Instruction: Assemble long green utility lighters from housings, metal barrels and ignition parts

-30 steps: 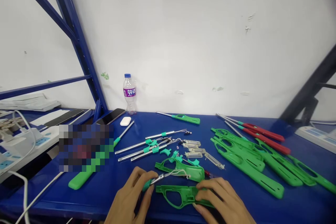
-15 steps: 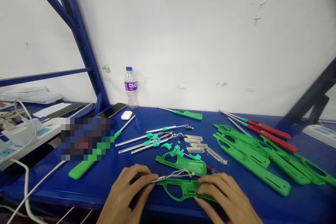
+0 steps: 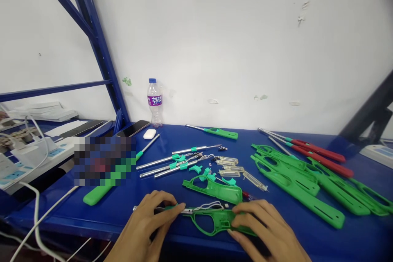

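My left hand (image 3: 153, 221) is pinched around a metal lighter tube (image 3: 188, 211) with white wires (image 3: 213, 204) trailing from its end. The tube's near end lies against the narrow neck of a green lighter shell half (image 3: 223, 215). My right hand (image 3: 267, 225) grips the wide handle part of that shell, fingers above and thumb below. Just behind lies another green shell half (image 3: 227, 191), inner side up. Beyond it are teal triggers (image 3: 195, 168), clear fuel tanks (image 3: 229, 173) and several metal tubes with teal collars (image 3: 167, 170).
Green shell halves (image 3: 319, 208) and red lighters (image 3: 327, 165) lie at the right. A red-handled tool (image 3: 246, 195) is partly hidden near my right hand. A bottle (image 3: 155, 102), white case (image 3: 149, 134), phone (image 3: 135, 127) and green lighter (image 3: 98, 191) sit left; a power strip (image 3: 58, 149) lies beyond.
My left hand has shifted slightly left and brought the tube more level against the shell neck; the tube's far tip now shows left of the hand. My right hand keeps its grip.
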Available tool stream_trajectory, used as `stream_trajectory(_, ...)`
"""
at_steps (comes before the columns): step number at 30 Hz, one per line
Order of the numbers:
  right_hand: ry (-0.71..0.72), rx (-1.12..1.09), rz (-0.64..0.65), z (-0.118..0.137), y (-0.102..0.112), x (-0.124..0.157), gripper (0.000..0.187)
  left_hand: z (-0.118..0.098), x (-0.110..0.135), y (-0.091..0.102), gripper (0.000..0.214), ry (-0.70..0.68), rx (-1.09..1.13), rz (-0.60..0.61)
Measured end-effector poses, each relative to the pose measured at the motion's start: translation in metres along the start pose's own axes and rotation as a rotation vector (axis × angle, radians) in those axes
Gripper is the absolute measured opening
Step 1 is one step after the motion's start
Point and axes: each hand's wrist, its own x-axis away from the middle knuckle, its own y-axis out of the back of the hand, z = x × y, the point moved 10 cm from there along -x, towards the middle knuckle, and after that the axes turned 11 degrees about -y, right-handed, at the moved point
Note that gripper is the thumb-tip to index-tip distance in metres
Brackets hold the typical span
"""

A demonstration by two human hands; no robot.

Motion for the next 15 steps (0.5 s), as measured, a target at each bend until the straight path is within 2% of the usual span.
stream_trajectory(4,0.006,-0.045,-0.029,0.007,0.006,-0.004,0.011,-0.003,0.0,0.0,0.05,-0.064,0.017,0.002)
stream_trajectory(9,-0.025,-0.051,-0.05,0.01,0.012,-0.008,0.014,0.001,0.005,0.007,0.046,-0.076,-0.07,-0.12)
stream_trajectory(15,0.004,0.023,-0.043,0.013,0.016,-0.008,0.022,0.001,0.006,0.003,0.047,-0.087,-0.098,-0.027)
